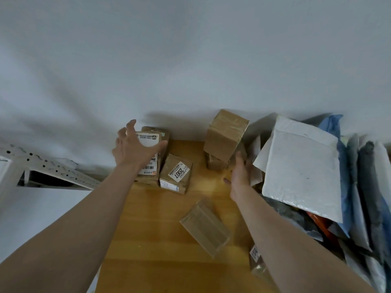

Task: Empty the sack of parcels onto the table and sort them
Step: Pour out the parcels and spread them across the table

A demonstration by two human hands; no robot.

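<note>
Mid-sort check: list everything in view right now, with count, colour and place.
cardboard boxes: at least five, brown; three back left, two stacked back centre, top one tilted.
clear plastic box: one, transparent; table centre.
labelled packet: one, clear; under right forearm.
bubble mailer: one, white; atop right pile.
soft mailers: several, grey, blue, white; right edge.
table: one, yellow wood; underneath.
shelf: one, white metal; left.
left hand: one; fingers spread over back-left boxes.
right hand: one; open beside the stack.

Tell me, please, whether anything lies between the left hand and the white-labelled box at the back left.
Nothing visible does: the left hand is spread open right at the white-labelled box, no parcel between them.
</note>
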